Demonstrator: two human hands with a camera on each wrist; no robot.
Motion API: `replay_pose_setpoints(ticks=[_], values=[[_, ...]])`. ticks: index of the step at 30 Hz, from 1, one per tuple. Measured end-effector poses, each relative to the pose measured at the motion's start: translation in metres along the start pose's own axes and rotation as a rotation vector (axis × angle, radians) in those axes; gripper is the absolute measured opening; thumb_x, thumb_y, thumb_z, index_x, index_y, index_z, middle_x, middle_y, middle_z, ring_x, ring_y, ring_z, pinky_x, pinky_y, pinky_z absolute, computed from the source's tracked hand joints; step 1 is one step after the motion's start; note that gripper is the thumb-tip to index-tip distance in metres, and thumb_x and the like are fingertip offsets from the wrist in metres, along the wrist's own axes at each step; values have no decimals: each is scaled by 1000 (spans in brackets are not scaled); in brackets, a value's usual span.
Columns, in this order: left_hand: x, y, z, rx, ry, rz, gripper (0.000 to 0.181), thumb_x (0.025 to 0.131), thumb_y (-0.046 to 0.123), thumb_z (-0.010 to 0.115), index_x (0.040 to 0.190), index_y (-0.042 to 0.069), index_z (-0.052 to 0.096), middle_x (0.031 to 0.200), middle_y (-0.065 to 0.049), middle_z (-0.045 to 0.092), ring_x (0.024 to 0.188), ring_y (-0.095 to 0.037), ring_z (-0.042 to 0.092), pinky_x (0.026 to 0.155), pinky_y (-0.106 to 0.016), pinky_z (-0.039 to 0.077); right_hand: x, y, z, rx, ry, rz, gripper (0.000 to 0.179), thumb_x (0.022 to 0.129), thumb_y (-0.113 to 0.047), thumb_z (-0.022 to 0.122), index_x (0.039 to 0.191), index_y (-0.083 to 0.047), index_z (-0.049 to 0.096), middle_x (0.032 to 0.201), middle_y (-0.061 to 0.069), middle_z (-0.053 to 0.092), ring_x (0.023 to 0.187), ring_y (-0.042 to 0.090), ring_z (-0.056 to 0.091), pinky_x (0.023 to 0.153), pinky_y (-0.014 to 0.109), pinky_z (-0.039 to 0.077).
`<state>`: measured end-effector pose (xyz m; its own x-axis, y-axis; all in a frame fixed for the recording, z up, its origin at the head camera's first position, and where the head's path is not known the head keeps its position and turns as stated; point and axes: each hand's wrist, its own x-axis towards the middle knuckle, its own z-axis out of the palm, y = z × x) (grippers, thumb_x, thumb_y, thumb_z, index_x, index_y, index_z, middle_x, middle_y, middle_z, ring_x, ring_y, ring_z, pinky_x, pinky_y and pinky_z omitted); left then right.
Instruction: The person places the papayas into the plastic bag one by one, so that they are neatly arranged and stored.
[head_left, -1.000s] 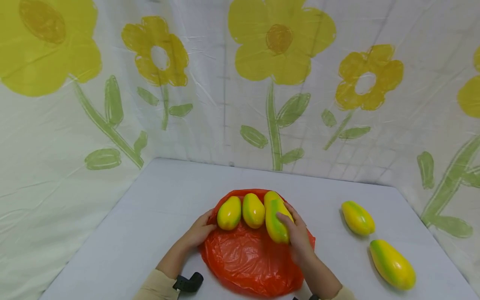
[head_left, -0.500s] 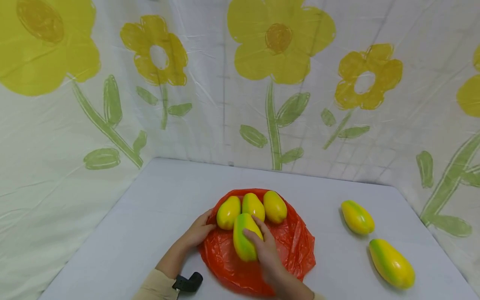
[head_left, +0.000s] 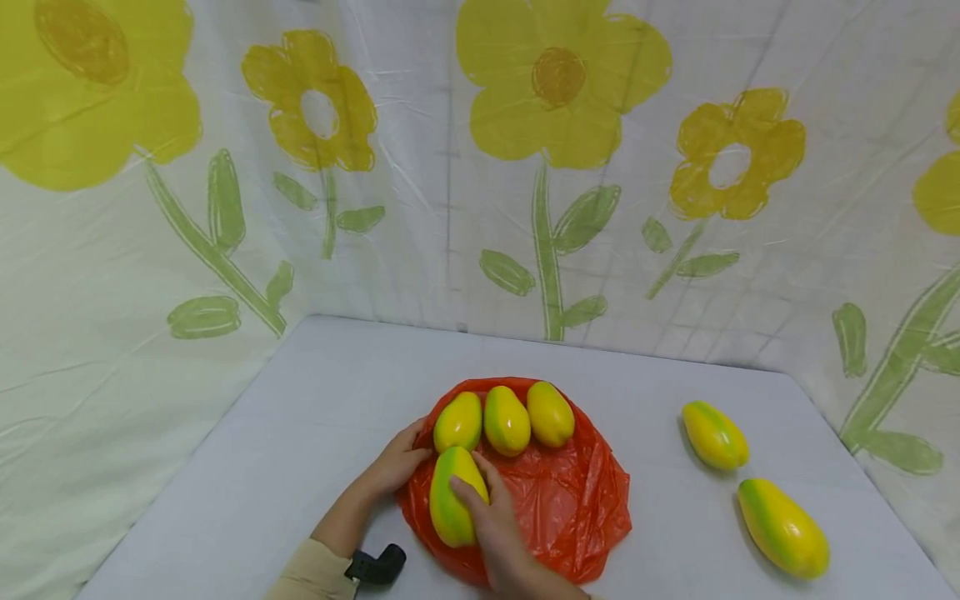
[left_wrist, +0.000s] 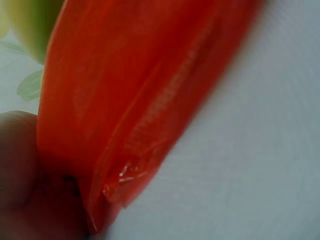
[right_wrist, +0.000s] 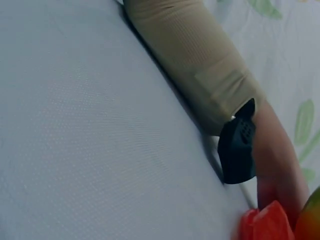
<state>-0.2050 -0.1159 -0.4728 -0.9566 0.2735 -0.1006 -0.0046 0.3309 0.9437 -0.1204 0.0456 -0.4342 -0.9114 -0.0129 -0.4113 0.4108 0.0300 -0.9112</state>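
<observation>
A red plastic bag (head_left: 558,504) lies spread open on the table, its rim rolled into a ring. Inside along the far rim sit three yellow-green papayas: left (head_left: 456,422), middle (head_left: 507,421) and right (head_left: 551,414). My right hand (head_left: 495,521) grips another papaya (head_left: 448,504), thumb on top, over the left part of the bag, just in front of the left papaya. My left hand (head_left: 397,465) holds the bag's left rim; in the left wrist view its thumb (left_wrist: 17,160) presses against the red plastic (left_wrist: 125,85).
Two more papayas lie on the white table (head_left: 337,375) to the right, one farther back (head_left: 715,435) and one nearer (head_left: 784,528). A flower-printed white curtain (head_left: 420,208) stands behind the table. A black wrist device (right_wrist: 237,150) sits on the left forearm.
My right hand has carried its papaya from the bag's right side across to the left and nearer me, uncovering the right papaya. My left hand has stayed at the rim.
</observation>
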Motion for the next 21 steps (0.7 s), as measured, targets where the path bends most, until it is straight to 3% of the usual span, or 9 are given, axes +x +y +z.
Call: replay_pose_setpoints(ticks=[9, 21], values=[[-1, 3, 0, 3, -1, 14, 51, 90, 6, 47, 140, 10, 39, 135, -15, 50, 110, -25, 56, 91, -43, 51, 5, 8, 2, -1, -10, 19, 88, 77, -62, 59, 147, -20, 24, 145, 13, 31, 118, 30, 38, 99, 64, 34], [0, 0, 2, 16, 13, 21, 51, 89, 5, 47, 140, 10, 40, 134, -15, 51, 109, -24, 55, 93, -45, 50, 6, 12, 6, 28, -53, -15, 82, 83, -53, 59, 147, -16, 23, 148, 14, 27, 124, 33, 35, 105, 63, 28]])
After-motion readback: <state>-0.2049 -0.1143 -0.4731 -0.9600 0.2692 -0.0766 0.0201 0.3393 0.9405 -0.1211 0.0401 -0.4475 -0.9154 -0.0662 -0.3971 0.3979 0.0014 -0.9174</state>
